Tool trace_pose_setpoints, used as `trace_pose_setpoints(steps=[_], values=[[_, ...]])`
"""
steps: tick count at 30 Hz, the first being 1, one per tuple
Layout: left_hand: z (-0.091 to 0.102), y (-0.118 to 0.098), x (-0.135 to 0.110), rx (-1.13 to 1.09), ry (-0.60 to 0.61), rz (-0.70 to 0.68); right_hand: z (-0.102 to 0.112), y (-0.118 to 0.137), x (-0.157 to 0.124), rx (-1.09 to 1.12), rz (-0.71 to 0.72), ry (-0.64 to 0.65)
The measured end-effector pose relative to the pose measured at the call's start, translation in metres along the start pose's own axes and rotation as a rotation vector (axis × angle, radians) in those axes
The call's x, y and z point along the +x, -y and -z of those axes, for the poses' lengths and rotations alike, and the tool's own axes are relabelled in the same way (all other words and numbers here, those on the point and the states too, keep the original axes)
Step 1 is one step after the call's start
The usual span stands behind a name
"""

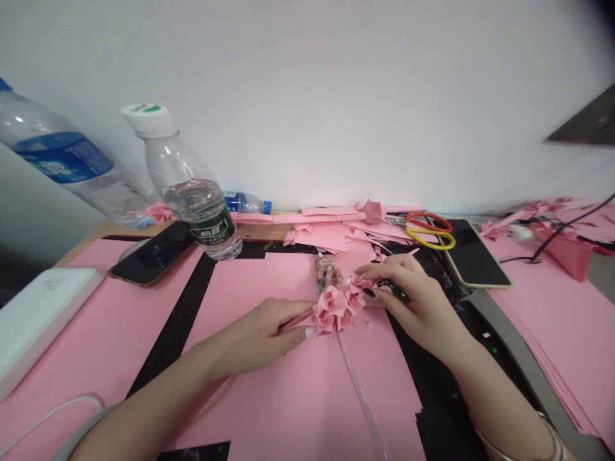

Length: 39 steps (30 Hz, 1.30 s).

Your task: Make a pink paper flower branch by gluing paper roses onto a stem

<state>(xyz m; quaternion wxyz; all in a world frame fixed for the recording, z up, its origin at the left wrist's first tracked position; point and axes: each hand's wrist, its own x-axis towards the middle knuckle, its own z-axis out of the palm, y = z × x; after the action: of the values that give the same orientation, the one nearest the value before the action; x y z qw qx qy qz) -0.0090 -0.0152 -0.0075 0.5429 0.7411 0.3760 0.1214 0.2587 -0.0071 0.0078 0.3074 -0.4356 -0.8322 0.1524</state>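
Observation:
A bunch of folded pink paper flowers (333, 310) is held above the pink sheet in the middle. My left hand (269, 333) is closed at its left side, thumb and fingers around what looks like pink paper stems. From the right, my right hand (413, 298) pinches a small pink paper flower (361, 282) at the edge of the bunch. Just behind the flowers is a lumpy, speckled multicoloured object (327, 272), partly covered by them. A clear thin rod (360, 390) runs from under the bunch towards me.
A water bottle (192, 192) and a larger bottle (72, 153) stand left; a small bottle (247, 203) lies behind. Phones (156, 253) (475, 253) lie either side. Scissors (430, 230) rest by pink paper scraps (331, 234). A white box (48, 320) is left, stacked pink sheets (567, 339) right.

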Motion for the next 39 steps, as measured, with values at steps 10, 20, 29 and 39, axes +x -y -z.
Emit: trace_pose_setpoints(steps=[10, 20, 29, 39], values=[[0.001, 0.0001, 0.0006, -0.001, 0.006, 0.021, 0.0021, -0.0003, 0.0008, -0.066, -0.001, -0.018], [0.0004, -0.0003, -0.0003, 0.012, -0.009, 0.006, 0.0009, 0.0001, 0.0006, -0.106, -0.053, 0.011], [0.0038, 0.0027, -0.0025, 0.01, 0.05, -0.016, 0.0054, 0.0012, -0.0008, -0.009, 0.013, 0.006], [0.0061, 0.0018, -0.0019, -0.01, 0.062, 0.008, 0.0051, 0.0039, 0.0007, -0.145, 0.062, 0.147]])
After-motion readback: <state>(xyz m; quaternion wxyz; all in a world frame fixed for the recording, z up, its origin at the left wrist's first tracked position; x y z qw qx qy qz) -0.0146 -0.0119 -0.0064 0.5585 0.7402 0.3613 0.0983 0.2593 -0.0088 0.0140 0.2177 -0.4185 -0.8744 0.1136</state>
